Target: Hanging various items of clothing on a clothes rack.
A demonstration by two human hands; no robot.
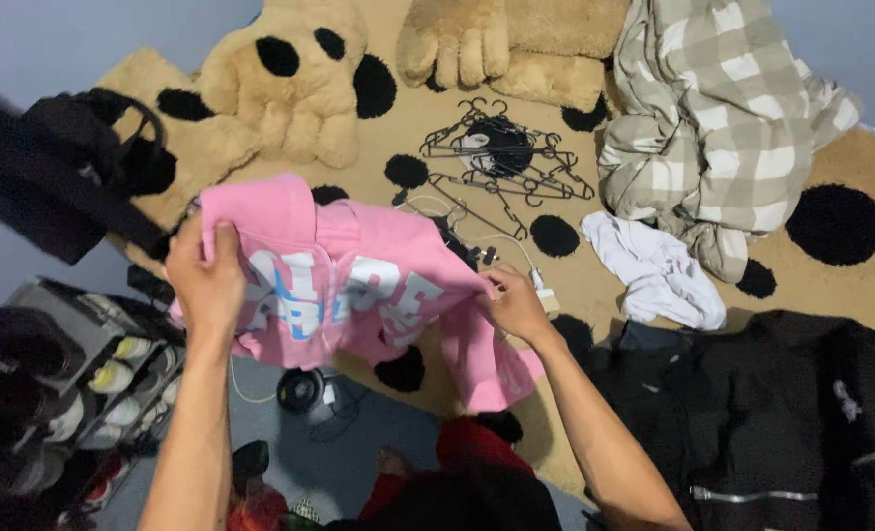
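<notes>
Bedroom floor w/ a tan rug (pixel 654 295) dotted black. Above it a pink hoodie (pixel 359 285) hangs in the air between both hands, long axis running left-right, front w/ white lettering facing the person, hood end up-left, one sleeve drooping lower right. Left hand (pixel 206 280) is clenched on the left edge; right hand (pixel 516 305) pinches the right edge. Both equally close. Farther out: black wire hangers (pixel 501 157), checked blanket (pixel 723 108), white cloth (pixel 654 270), black jacket (pixel 772 413), shoe rack (pixel 74 364).

Tan spotted rug (pixel 644 280) — hangers (pixel 501 157), white cloth (pixel 654 270), black jacket (pixel 752 413).
</notes>
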